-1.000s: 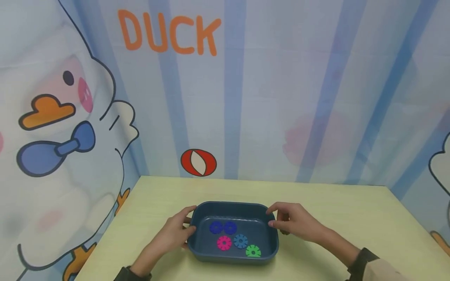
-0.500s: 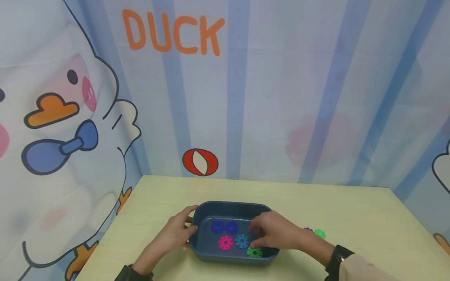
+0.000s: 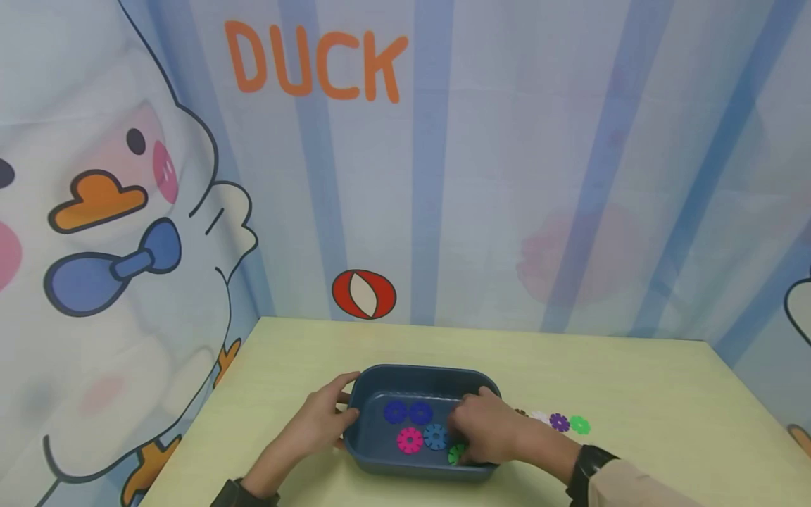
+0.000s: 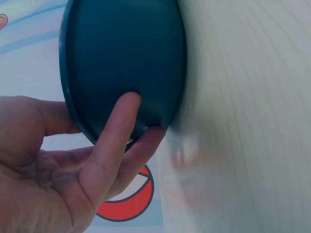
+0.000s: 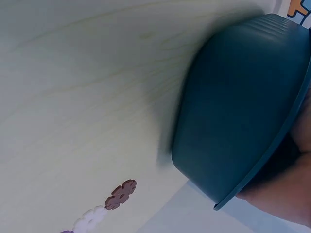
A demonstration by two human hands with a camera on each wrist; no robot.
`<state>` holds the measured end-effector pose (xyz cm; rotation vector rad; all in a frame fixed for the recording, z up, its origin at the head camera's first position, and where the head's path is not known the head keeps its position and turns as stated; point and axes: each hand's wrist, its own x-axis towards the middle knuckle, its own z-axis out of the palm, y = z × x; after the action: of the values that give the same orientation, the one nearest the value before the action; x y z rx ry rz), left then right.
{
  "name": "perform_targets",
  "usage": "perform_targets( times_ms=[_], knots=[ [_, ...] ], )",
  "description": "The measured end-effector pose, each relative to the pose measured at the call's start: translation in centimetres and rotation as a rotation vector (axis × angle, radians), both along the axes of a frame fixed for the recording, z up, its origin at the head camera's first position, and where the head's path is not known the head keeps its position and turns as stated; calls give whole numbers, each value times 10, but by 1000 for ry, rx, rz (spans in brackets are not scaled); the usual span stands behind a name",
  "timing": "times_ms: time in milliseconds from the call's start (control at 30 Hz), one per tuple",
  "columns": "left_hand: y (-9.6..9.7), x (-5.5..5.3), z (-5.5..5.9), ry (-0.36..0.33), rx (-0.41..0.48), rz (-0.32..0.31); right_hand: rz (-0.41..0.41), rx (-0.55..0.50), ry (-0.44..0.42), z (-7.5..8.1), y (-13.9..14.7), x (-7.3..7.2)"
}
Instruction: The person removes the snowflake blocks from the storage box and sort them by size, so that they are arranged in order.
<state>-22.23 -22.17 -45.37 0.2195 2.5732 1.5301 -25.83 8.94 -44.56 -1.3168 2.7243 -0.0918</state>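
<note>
My left hand (image 3: 322, 421) grips the left end of a dark blue plastic basin (image 3: 418, 470), thumb at the rim and fingers against the outer wall. In the left wrist view, those fingers (image 4: 114, 133) press on the basin wall (image 4: 124, 48). My right hand (image 3: 486, 426) reaches into the basin's right end, bent fingers right at a green flower-shaped plastic disc (image 3: 454, 454) and covering part of it; whether they pinch it I cannot tell. Also on the basin floor lie a pink disc (image 3: 410, 440), a light blue disc (image 3: 435, 436) and two dark blue discs (image 3: 395, 412).
Right of the basin, a row of discs lies on the pale yellow table (image 3: 633, 394): brown (image 5: 120, 194), white (image 5: 89, 219), purple (image 3: 560, 422) and light green (image 3: 579, 425). A printed duck curtain (image 3: 494, 176) hangs behind the table.
My right hand has left the spot beside the basin's right rim and moved left into the basin, down to the green disc. The disc row is uncovered. My left hand stays on the basin.
</note>
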Motion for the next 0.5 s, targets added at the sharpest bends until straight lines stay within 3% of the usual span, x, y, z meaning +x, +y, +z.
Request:
perform_targets(
  times_ms=[167, 400, 500],
  knots=[
    [0, 0, 1, -5, -2, 8, 25, -15, 12, -4, 2, -2],
    [1, 1, 0, 3, 0, 9, -50, -25, -109, -1, 0, -1],
    [0, 1, 1, 6, 0, 5, -36, -22, -113, 2, -1, 0]
  ],
)
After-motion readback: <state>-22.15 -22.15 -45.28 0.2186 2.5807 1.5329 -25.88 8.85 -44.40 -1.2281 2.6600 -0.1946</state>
